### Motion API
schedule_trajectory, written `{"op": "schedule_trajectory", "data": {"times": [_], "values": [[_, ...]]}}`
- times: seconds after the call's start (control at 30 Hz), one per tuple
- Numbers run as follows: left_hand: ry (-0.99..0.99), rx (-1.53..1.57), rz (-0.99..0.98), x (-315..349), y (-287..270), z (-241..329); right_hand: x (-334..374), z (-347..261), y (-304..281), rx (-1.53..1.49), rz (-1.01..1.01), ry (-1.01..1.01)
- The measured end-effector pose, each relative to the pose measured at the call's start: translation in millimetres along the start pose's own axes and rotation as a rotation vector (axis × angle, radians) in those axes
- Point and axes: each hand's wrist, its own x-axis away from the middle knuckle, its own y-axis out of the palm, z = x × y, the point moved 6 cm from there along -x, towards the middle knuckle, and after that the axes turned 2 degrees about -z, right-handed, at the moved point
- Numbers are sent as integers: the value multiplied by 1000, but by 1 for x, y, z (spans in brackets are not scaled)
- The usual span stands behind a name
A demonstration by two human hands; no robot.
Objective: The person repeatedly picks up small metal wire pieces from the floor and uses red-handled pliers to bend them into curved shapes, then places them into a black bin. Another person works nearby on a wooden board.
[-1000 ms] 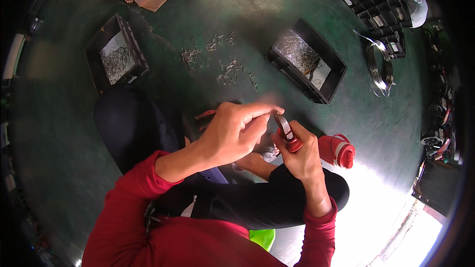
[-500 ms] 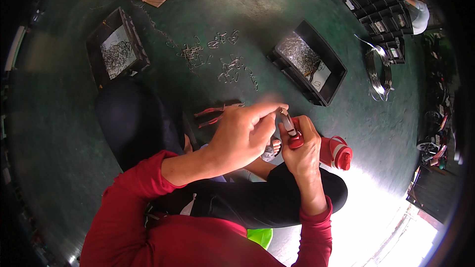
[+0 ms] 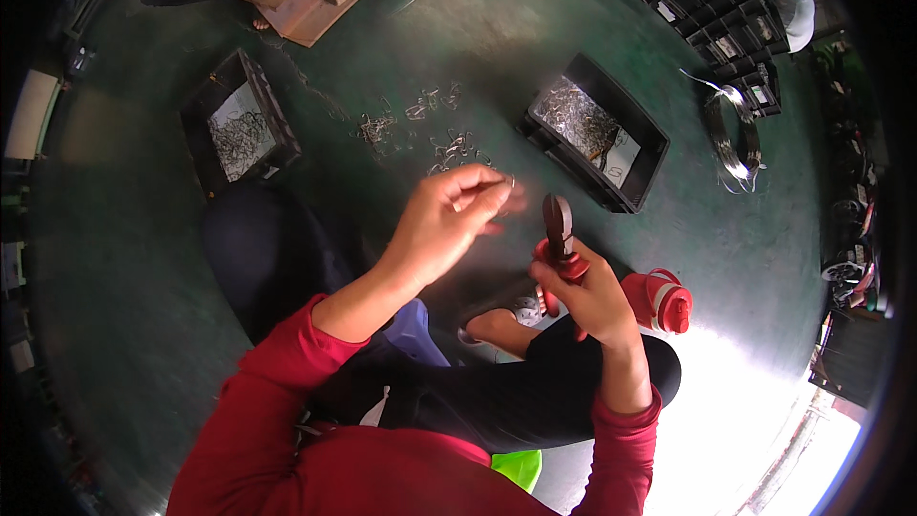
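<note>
Right hand (image 3: 592, 294) grips red-handled pliers (image 3: 559, 234); just beside them, left hand (image 3: 449, 220) pinches a small wire piece (image 3: 509, 182) in closed fingertips.

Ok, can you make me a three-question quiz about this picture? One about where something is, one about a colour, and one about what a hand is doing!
1. Where is the red bottle?
A. on the floor by the right hand
B. inside a black tray
C. on the wooden board

2. What colour are the pliers' handles?
A. blue
B. red
C. yellow

3. What is the left hand doing?
A. lying flat on the floor
B. pinching a small bit of wire
C. holding the bottle

Answers: 1 A, it stands on the green floor just beside the right hand. 2 B, red shows in the grip. 3 B, fingertips are pinched, raised above the floor.
</note>
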Motion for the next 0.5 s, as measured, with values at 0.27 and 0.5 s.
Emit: {"op": "schedule_trajectory", "data": {"times": [0.27,0.5], "values": [[123,167,55,-1,-3,7,11,-8,39,-591,-552,25],[321,95,93,6,0,18,13,-9,49,-776,-640,86]]}}
